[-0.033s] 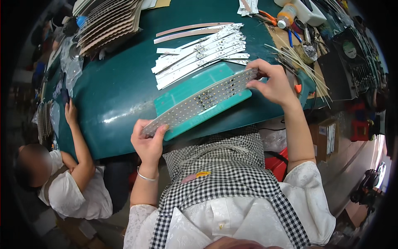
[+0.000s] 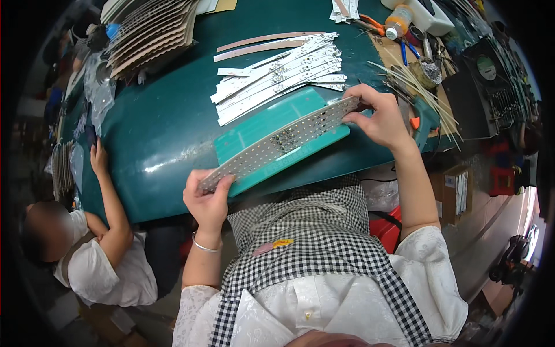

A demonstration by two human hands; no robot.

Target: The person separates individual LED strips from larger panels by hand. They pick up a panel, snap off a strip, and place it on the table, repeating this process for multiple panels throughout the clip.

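Observation:
A long panel of LED circuit boards (image 2: 283, 139), dotted with small components, is held tilted up on its edge between my two hands. At its left end my left hand (image 2: 208, 194) is closed, with the thumb on the near face and the fingers behind. My right hand (image 2: 376, 113) pinches the opposite end, thumb in front. Beneath the panel lies a flat green plate (image 2: 248, 133), partly hidden by it. Just beyond, a loose pile of white LED strips (image 2: 283, 72) is spread on the dark green tabletop (image 2: 150, 115).
Corrugated cardboard sheets (image 2: 153, 37) are stacked at the far left. On the right are a glue gun (image 2: 426, 122), glue sticks (image 2: 422, 87), pliers (image 2: 373, 24) and a bottle (image 2: 399, 22). Another person's hand (image 2: 99, 156) rests at the table's left edge.

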